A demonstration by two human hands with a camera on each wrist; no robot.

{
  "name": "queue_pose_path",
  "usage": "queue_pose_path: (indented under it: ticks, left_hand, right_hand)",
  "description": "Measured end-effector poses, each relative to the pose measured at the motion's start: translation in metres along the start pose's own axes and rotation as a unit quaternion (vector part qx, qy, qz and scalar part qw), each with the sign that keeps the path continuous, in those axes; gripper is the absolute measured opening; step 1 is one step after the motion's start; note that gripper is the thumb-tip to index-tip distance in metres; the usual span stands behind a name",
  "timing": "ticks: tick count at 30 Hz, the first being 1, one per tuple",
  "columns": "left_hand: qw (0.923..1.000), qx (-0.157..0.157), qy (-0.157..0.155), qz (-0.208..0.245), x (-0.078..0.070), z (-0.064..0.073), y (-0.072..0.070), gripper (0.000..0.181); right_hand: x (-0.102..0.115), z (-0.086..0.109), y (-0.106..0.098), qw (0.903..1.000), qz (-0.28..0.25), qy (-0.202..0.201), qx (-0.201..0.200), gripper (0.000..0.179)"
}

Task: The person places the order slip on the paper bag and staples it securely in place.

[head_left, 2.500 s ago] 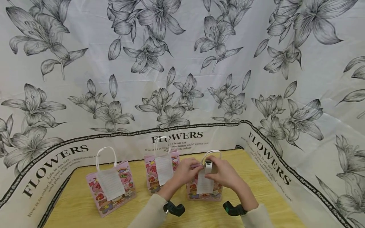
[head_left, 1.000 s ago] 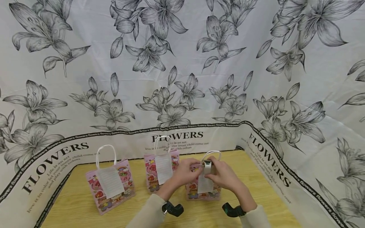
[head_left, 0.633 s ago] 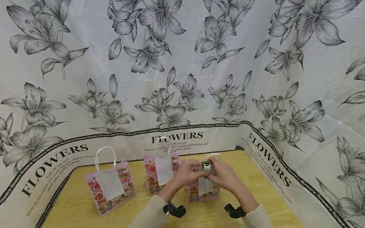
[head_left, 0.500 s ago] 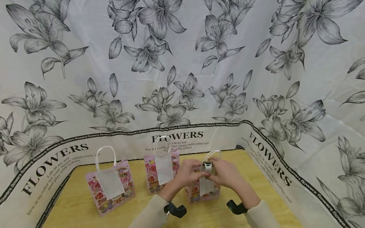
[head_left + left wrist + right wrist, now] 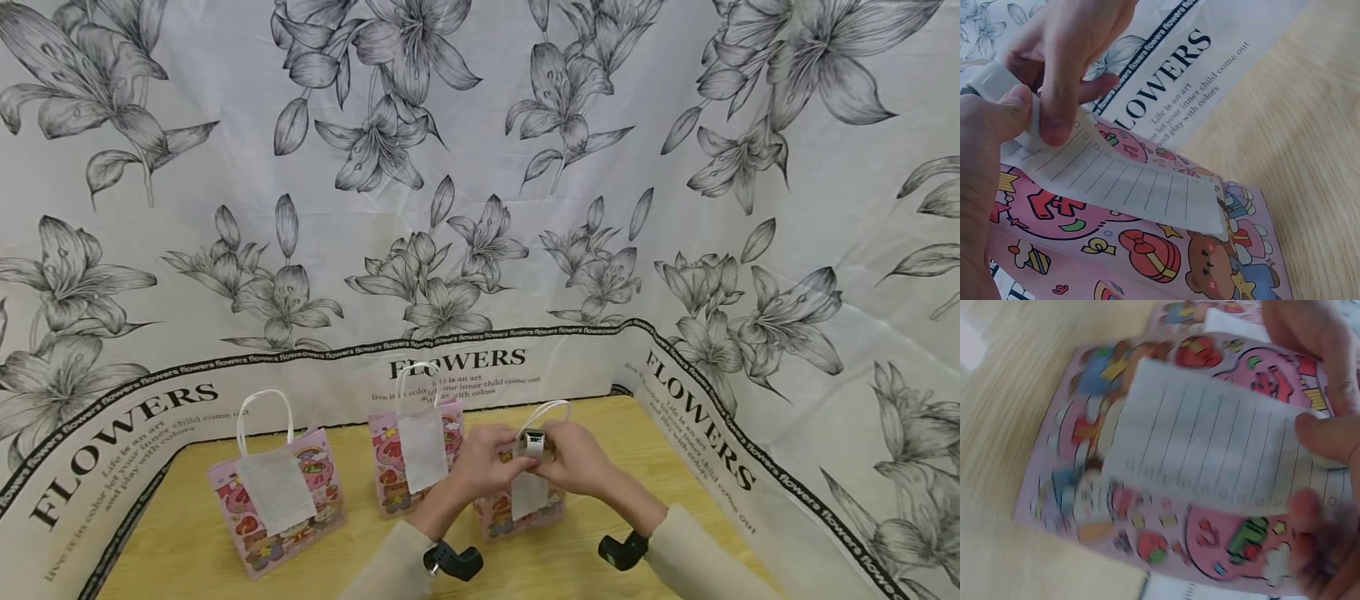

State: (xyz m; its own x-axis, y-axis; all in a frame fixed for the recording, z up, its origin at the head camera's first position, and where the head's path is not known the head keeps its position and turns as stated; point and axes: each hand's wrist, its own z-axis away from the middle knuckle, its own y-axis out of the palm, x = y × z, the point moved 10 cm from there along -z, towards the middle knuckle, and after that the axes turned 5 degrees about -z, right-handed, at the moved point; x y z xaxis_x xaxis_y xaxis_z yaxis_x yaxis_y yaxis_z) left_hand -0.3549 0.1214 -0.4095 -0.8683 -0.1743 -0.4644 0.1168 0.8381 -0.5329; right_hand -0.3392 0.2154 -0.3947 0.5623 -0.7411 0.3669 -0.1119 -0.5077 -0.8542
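Note:
A small white stapler (image 5: 535, 443) with a metal end sits at the top edge of the rightmost pink cartoon-print gift bag (image 5: 498, 522). A lined white paper slip (image 5: 529, 498) hangs down the bag's front from under it. My left hand (image 5: 483, 460) holds the stapler from the left, its thumb pressed on the white body (image 5: 997, 81). From the other side my right hand (image 5: 583, 460) grips it, fingertips close to the slip (image 5: 1210, 437). The bag's white rope handle (image 5: 553, 406) arches up behind the hands.
Two similar pink gift bags, one at the left (image 5: 326, 483) and one in the middle (image 5: 386, 467), stand with lined slips on their fronts. All are on a light wood table (image 5: 180, 517). White flower-print cloth (image 5: 480, 250) surrounds the table's back and sides.
My left hand has moved from pinching the bag's top edge beside the stapler onto the stapler itself. The bag now sits slightly more tilted. The other two bags stay put.

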Motion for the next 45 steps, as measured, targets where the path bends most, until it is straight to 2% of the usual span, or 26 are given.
queue_pose_path:
  ticks: [6, 10, 13, 16, 19, 23, 26, 28, 30, 33, 36, 38, 41, 45]
  left_hand:
    - [0.9998, 0.009, 0.014, 0.011, 0.000, 0.004, -0.002, 0.021]
    - [1.0000, 0.006, 0.001, 0.000, 0.001, 0.003, -0.003, 0.020]
    - [0.9997, 0.009, -0.023, -0.007, 0.004, 0.001, -0.003, 0.022]
    - [0.9994, 0.001, -0.034, -0.005, 0.005, -0.003, -0.005, 0.023]
    - [0.9994, -0.027, -0.020, 0.004, 0.005, -0.003, -0.010, 0.017]
    - [0.9975, -0.070, 0.011, 0.004, 0.006, 0.003, -0.019, 0.010]
    - [0.9963, -0.080, 0.030, 0.011, 0.007, 0.005, -0.019, 0.010]
    - [0.9959, -0.080, 0.036, 0.021, 0.008, 0.004, -0.018, 0.010]
    - [0.9955, -0.079, 0.040, 0.032, 0.007, 0.002, -0.018, 0.008]
    - [0.9950, -0.080, 0.035, 0.048, -0.005, 0.002, -0.025, 0.006]
    - [0.9948, -0.084, 0.029, 0.049, -0.007, 0.002, -0.027, 0.007]
    - [0.9946, -0.091, 0.030, 0.042, -0.003, 0.004, -0.026, 0.011]
    - [0.9945, -0.097, 0.021, 0.033, 0.012, 0.008, -0.018, 0.011]
    - [0.9945, -0.097, 0.014, 0.036, 0.011, 0.005, -0.021, 0.012]
  right_hand:
    - [0.002, -0.006, 0.009, 0.9965, 0.041, -0.008, 0.072, 0.036]
    - [-0.002, -0.011, 0.011, 0.9956, 0.018, -0.006, 0.091, 0.032]
    - [-0.005, -0.013, 0.012, 0.9965, 0.004, -0.003, 0.084, 0.024]
    - [-0.005, -0.014, 0.009, 0.9986, -0.014, -0.007, 0.050, 0.021]
    - [-0.001, -0.016, 0.009, 0.9988, -0.043, -0.015, 0.019, 0.023]
    - [0.005, -0.017, 0.014, 0.9973, -0.070, -0.024, -0.005, 0.021]
    - [0.004, -0.017, 0.013, 0.9970, -0.071, -0.020, -0.020, 0.020]
    - [0.002, -0.017, 0.013, 0.9980, -0.061, -0.011, -0.011, 0.023]
    - [0.000, -0.019, 0.014, 0.9990, -0.043, -0.002, 0.014, 0.026]
    - [-0.001, -0.021, 0.019, 0.9973, -0.028, 0.010, 0.067, 0.035]
    - [0.000, -0.021, 0.021, 0.9957, -0.027, 0.011, 0.089, 0.037]
    - [0.001, -0.021, 0.021, 0.9950, -0.044, 0.012, 0.088, 0.033]
    - [0.000, -0.020, 0.022, 0.9930, -0.080, 0.024, 0.084, 0.028]
    - [-0.002, -0.022, 0.020, 0.9905, -0.118, 0.039, 0.060, 0.026]
